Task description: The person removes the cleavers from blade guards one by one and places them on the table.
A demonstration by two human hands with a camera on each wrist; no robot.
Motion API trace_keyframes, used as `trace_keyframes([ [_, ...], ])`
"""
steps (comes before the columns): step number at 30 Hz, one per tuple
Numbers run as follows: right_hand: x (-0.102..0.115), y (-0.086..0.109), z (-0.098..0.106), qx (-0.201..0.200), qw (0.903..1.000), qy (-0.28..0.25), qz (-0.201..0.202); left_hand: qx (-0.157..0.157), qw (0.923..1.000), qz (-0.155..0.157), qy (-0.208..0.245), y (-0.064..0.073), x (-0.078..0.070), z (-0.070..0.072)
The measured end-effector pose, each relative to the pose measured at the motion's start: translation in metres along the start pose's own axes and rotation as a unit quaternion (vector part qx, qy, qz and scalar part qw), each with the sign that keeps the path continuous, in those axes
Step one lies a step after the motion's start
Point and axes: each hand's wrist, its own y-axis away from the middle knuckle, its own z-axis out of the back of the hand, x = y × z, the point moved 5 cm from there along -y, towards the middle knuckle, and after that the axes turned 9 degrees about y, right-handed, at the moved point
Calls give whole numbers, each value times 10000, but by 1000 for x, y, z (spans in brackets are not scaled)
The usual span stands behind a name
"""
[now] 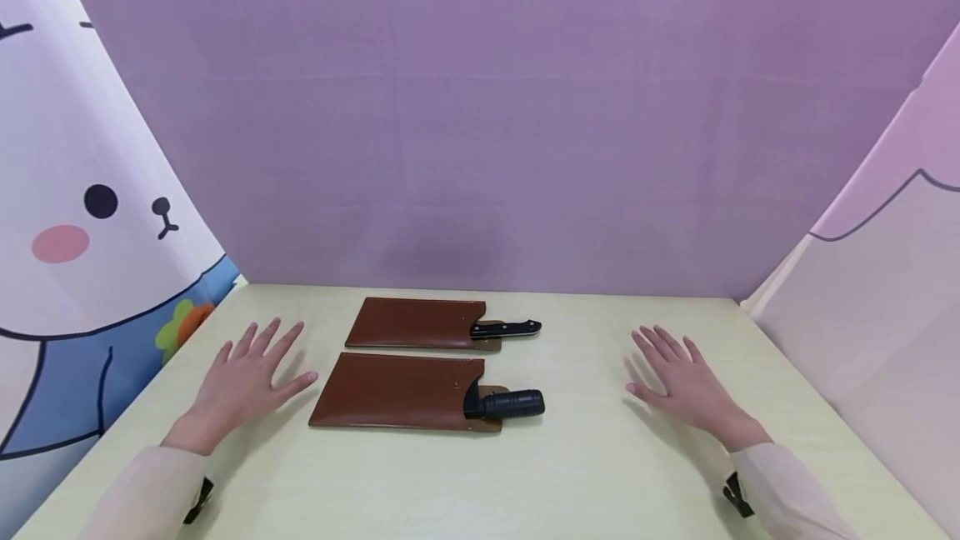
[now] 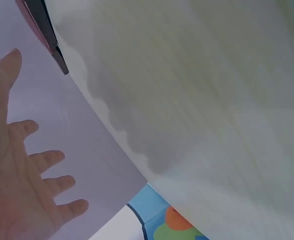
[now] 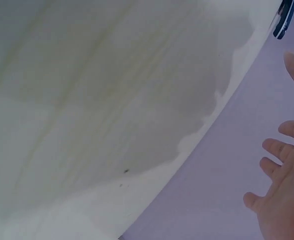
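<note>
Two knives in brown leather-look sheaths lie one behind the other on the table, handles toward the right. The far sheath (image 1: 416,323) holds a knife with a slim black riveted handle (image 1: 517,328). From the near sheath (image 1: 397,391) sticks a thicker black handle (image 1: 517,404). Both blades are hidden inside. My left hand (image 1: 243,382) hovers with spread fingers to the left of the sheaths, touching neither. Well to the right of the handles, my right hand (image 1: 686,386) is also held above the table, fingers extended and nothing in it. Both wrist views show bare palms.
The pale wood-grain table (image 1: 570,473) ends at a purple cloth backdrop (image 1: 525,123). A cartoon-printed cloth (image 1: 112,290) stands along the left side, and a pink and white one (image 1: 877,307) along the right.
</note>
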Motion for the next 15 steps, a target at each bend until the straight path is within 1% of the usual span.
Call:
trace_keyframes([
  [7,13,-4,4,-270,9985,146,456,-244,9989,-351,-205,-2,-8,-3],
  [11,21,-5,5,-450,9964,185,699,-206,9984,-476,-241,-3,-14,-3],
  [15,28,-6,6,-479,9951,140,849,-181,9977,-607,-245,-3,-20,-3],
])
